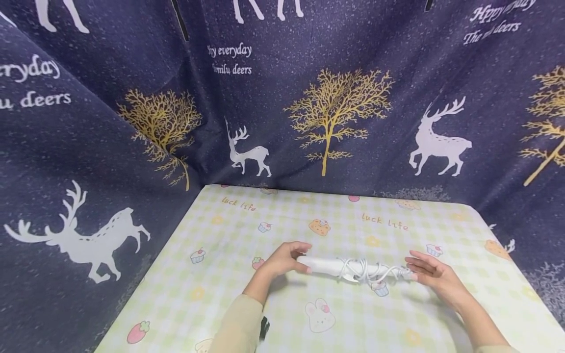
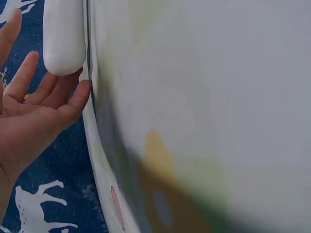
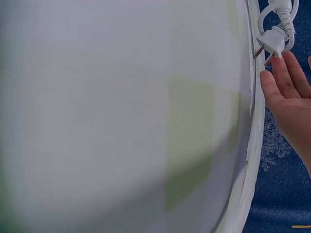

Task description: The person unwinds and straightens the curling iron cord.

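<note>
Between left hand (image 1: 282,260) and right hand (image 1: 441,281), both loosely spread, 1 white rod (image 1: 324,266) is at the desk (image 1: 176,299); probably light, stiff, slippery, better held by its bare left part.

"luck life" (image 1: 385,222) twice on the checked tablecloth (image 1: 362,323); "Hppy" (image 1: 487,13), "everyday" (image 1: 236,50), "The" (image 1: 472,37) and "deers" (image 1: 242,69) on the blue curtain (image 1: 273,108)

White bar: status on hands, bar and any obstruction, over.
Left hand at bare end of white bar. Right hand at plug. Cord wound round bar's plug-side part. Nothing seen blocking either hand.
</note>
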Motion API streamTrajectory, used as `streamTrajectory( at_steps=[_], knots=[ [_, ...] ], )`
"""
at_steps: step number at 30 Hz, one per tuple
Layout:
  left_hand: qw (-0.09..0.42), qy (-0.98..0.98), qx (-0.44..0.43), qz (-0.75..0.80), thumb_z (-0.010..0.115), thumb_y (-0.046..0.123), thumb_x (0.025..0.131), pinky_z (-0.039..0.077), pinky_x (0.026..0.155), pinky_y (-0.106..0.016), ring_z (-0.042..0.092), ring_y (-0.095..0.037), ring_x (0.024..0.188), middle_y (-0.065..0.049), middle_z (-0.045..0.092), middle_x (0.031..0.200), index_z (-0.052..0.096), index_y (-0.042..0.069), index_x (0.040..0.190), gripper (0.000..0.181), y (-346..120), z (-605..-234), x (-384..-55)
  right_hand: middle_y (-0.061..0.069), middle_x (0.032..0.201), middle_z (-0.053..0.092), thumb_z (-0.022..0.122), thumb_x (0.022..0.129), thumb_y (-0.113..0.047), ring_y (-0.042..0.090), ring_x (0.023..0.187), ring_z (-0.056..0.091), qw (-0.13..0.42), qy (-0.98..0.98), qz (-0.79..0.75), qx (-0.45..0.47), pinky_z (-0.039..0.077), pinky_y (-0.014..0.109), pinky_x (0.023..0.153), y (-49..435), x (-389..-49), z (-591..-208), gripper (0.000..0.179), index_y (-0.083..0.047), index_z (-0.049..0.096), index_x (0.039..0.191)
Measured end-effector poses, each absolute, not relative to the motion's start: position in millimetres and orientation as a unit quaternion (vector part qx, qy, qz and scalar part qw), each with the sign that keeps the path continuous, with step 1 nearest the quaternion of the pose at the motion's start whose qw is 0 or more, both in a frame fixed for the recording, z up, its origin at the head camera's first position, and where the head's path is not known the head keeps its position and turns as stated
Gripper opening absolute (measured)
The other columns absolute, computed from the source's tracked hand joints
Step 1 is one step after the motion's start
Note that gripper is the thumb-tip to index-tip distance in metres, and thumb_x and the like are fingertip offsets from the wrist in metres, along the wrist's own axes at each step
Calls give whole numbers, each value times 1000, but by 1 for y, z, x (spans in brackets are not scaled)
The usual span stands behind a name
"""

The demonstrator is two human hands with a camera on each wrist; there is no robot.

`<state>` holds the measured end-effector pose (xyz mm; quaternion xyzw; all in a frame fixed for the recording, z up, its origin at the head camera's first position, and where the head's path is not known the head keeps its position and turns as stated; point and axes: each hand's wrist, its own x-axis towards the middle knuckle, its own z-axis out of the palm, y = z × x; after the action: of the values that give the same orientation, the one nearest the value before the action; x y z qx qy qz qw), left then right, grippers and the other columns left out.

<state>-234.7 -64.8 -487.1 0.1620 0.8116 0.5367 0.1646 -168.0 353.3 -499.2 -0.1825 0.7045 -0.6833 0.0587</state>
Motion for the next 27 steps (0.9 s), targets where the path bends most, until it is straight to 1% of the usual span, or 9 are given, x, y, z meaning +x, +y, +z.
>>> streamTrajectory(
  at_steps=[4, 6, 10, 13, 15, 17, 22, 25, 27],
  knots=[
    [175, 816, 170, 524, 84, 12, 64, 37, 98, -41, 51, -26, 115, -5, 58, 122, 60, 13, 122, 63, -57, -490, -239, 0, 123, 58, 49, 88, 12, 10, 109, 55, 44, 715, -676, -174, 47, 22, 83, 351, -168, -501, 52, -5, 42, 136],
    [175, 828, 180, 502, 85, 13, 62, 38, 97, -41, 52, -24, 113, -4, 59, 121, 60, 13, 121, 64, -53, -492, -240, 0, 122, 59, 50, 87, 13, 10, 108, 56, 34, 720, -672, -171, 47, 21, 82, 350, -168, -501, 51, -2, 42, 136],
    [158, 867, 201, 427, 87, 14, 56, 43, 91, -38, 56, -19, 103, -2, 62, 115, 62, 13, 118, 66, -45, -494, -241, -3, 119, 60, 53, 87, 11, 8, 105, 57, 22, 733, -660, -163, 48, 20, 81, 348, -168, -502, 51, -4, 45, 134],
    [144, 888, 209, 383, 87, 13, 54, 45, 85, -34, 57, -16, 95, -1, 64, 109, 65, 15, 113, 63, -41, -495, -241, -4, 118, 60, 54, 87, 11, 8, 103, 57, 19, 742, -652, -156, 48, 20, 79, 348, -167, -502, 49, -6, 48, 133],
    [142, 891, 210, 377, 87, 12, 55, 45, 83, -32, 57, -15, 91, 1, 65, 104, 67, 15, 110, 58, -41, -495, -241, -4, 117, 60, 55, 86, 10, 9, 102, 58, 19, 746, -648, -153, 48, 20, 79, 349, -167, -503, 49, -3, 47, 133],
    [144, 891, 206, 379, 86, 13, 56, 45, 81, -33, 56, -14, 89, 4, 64, 100, 69, 16, 107, 53, -42, -496, -240, -5, 117, 60, 57, 86, 8, 9, 102, 58, 19, 754, -641, -143, 49, 21, 79, 349, -167, -504, 49, 2, 44, 133],
    [158, 867, 192, 431, 85, 16, 62, 46, 80, -36, 56, -14, 88, 7, 63, 99, 69, 17, 104, 45, -49, -494, -238, -6, 116, 60, 60, 86, 4, 9, 101, 58, 12, 769, -627, -120, 49, 21, 79, 351, -166, -505, 51, 10, 38, 132],
    [166, 849, 185, 467, 85, 18, 64, 47, 79, -35, 57, -14, 88, 6, 64, 101, 70, 16, 103, 43, -51, -492, -238, -5, 116, 61, 58, 87, 5, 9, 101, 59, 8, 765, -633, -119, 49, 21, 79, 354, -166, -506, 49, 6, 42, 132],
    [167, 839, 180, 485, 85, 19, 63, 47, 79, -35, 57, -14, 88, 6, 65, 100, 70, 16, 103, 42, -51, -494, -238, -5, 117, 61, 57, 87, 6, 10, 101, 59, 8, 755, -643, -128, 49, 21, 79, 354, -165, -506, 46, 1, 46, 132]
  ],
)
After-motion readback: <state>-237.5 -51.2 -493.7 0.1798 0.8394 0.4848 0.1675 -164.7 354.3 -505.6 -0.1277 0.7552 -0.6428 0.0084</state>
